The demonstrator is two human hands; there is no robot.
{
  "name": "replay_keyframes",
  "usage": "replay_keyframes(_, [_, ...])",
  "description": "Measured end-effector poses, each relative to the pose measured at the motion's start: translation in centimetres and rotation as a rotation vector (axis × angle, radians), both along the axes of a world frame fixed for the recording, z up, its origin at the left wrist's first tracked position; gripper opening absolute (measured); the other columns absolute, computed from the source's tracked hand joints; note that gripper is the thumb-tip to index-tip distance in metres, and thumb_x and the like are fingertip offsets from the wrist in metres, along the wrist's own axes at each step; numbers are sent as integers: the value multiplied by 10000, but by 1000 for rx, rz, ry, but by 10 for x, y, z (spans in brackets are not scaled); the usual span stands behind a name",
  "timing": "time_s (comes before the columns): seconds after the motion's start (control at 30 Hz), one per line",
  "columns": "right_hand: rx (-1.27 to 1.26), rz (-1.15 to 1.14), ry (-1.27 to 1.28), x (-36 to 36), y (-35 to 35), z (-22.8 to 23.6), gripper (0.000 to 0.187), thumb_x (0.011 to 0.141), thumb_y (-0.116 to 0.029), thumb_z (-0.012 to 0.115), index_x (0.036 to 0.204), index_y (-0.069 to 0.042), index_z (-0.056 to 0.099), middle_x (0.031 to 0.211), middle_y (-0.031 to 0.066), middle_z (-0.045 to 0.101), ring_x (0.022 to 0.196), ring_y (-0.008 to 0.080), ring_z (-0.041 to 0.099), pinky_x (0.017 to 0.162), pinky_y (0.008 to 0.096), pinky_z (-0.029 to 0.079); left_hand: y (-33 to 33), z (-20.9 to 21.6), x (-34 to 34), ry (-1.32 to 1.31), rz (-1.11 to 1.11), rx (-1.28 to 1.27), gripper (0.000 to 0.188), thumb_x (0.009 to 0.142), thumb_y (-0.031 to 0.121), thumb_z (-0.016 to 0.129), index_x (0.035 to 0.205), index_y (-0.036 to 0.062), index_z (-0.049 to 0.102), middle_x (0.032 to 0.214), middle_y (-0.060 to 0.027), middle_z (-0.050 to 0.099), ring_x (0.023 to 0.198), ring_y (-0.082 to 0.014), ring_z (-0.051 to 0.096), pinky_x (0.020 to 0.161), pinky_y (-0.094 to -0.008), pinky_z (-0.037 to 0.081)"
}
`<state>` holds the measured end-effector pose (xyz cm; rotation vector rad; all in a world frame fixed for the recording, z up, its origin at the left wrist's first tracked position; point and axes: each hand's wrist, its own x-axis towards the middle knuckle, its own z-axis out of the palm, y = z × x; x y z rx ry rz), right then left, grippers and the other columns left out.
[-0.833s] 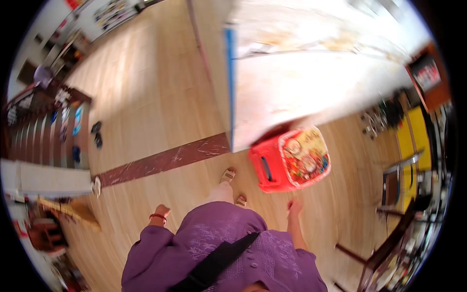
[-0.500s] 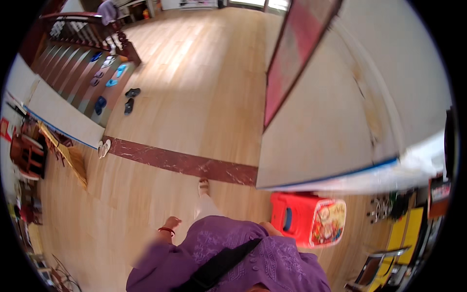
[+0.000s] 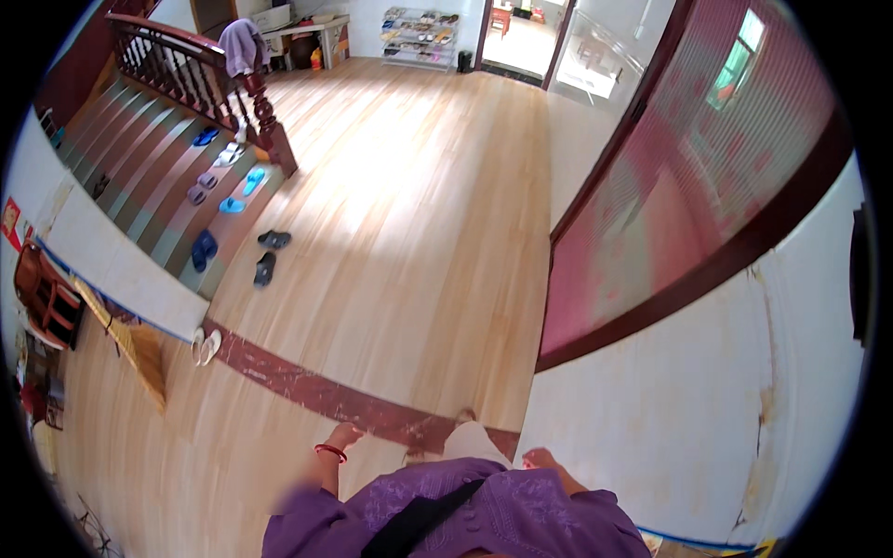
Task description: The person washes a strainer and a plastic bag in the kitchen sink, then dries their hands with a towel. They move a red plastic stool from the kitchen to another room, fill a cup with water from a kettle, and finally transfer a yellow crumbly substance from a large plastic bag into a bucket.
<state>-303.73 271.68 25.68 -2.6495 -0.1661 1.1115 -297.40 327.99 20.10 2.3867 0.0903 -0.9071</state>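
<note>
My left hand hangs by my side above the dark red marble strip, a red bangle round its wrist. It holds nothing that I can see, and its fingers are loosely apart. On the other side, my right hand is partly curled in front of my purple shirt, close to the white wall. A small reddish-white spot shows at its fingers, too small to name. One of my feet is stepping on the strip.
On the right stands a reeded-glass door panel in a dark frame. Stairs with several slippers and a wooden railing rise at left. Dark clogs, white shoes and a broom are nearby. A shoe rack and a doorway are far ahead.
I have walked forward onto the marble strip, and my view has lifted toward the far room. The red plastic stool at right has gone out of sight. My right hand has come into view.
</note>
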Motion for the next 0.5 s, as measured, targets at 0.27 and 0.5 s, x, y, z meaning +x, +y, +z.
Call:
replay_keyframes(0.27, [-183, -321, 164, 149, -51, 30, 206, 744, -212, 518, 833, -63, 627, 808, 135, 609, 790, 280, 589, 686, 367, 461, -68, 8, 233, 58, 506, -495, 263, 720, 259, 462, 741, 50, 620, 625, -105, 560, 604, -129, 550, 587, -261, 448])
replay_keyframes(0.5, [-356, 301, 177, 548, -37, -58, 246, 744, -217, 509, 798, -11, 633, 765, 190, 607, 706, 311, 595, 641, 379, 458, -22, -51, 328, -89, -279, 154, 267, 692, 277, 481, 680, 52, 623, 714, -156, 602, 711, -326, 586, 638, -412, 462])
